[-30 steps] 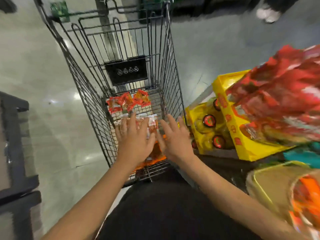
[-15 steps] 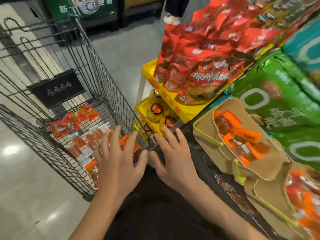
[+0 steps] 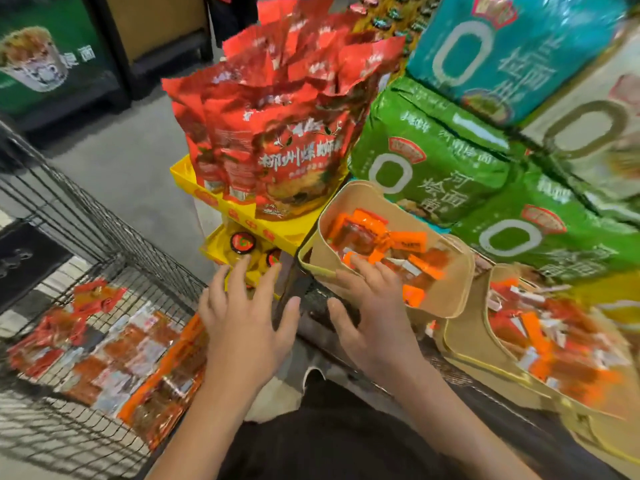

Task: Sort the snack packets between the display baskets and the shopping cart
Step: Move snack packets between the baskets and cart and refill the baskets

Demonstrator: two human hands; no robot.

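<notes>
— Packets [image 3: 377, 237] are lying in the basket [image 3: 320, 258] and cart [image 3: 86, 237]; are you holding any?

— No, your left hand [image 3: 242, 317] and right hand [image 3: 372, 313] are hovering spread, empty. They're looking light, crinkly, slippery: pinch an edge.

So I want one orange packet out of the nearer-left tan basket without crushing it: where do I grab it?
Pinch a flat orange packet by its free sealed edge, coming from above with the right hand. The tan basket is open-topped and walled, and the packets lie loose and overlapping.
</notes>
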